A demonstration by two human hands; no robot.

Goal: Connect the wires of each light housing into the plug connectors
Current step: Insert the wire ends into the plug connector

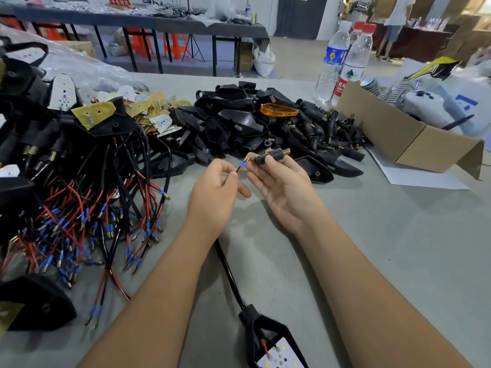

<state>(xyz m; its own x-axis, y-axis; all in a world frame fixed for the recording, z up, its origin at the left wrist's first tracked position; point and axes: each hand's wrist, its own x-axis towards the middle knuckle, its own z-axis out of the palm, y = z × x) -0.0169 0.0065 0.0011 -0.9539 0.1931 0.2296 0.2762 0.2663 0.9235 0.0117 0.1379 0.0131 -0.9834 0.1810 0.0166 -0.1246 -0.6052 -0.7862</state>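
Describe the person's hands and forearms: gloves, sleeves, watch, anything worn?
Nothing worn that the head view shows. The left hand and right hand are bare, no gloves, and no rings visible. Both forearms are bare from wrist to the frame edge: no sleeves, watch, bands or straps. Nails look short and unpainted.
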